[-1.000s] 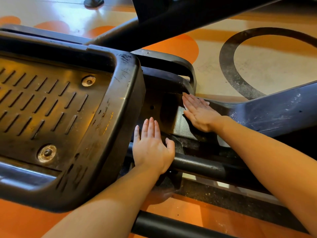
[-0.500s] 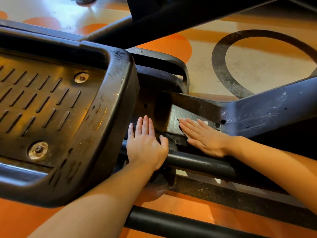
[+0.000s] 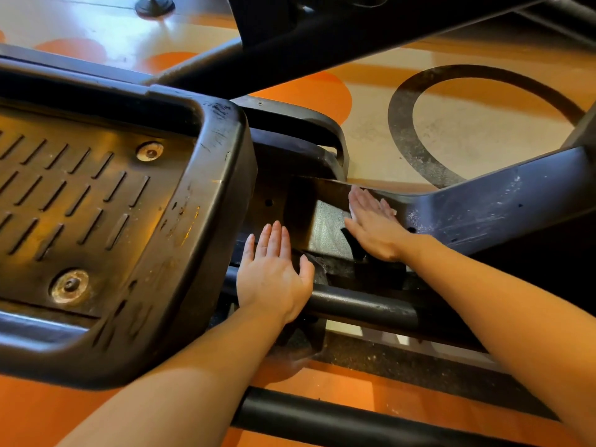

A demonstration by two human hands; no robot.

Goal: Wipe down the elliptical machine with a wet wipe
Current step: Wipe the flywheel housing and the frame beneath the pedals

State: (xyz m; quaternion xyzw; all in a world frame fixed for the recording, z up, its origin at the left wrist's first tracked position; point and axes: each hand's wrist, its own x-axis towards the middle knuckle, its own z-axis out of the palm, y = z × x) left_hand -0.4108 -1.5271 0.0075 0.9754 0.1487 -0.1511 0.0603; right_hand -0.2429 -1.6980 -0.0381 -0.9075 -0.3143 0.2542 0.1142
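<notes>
Two flat hands press the elliptical machine (image 3: 483,201): the right hand (image 3: 374,224) pins a white wet wipe (image 3: 388,206) against the frame arm's upper edge, the left hand (image 3: 274,272), holding nothing, rests beside the foot pedal (image 3: 96,221).

Orange-and-cream floor (image 3: 483,130) with dark ring (image 3: 400,124).

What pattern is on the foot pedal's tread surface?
Rows of short slanted slots across a worn dark foot pedal, with two round bolts; clearest in the head view.

Both hands flat, fingers straight: left hand (image 3: 274,276), right hand (image 3: 374,229)
</notes>
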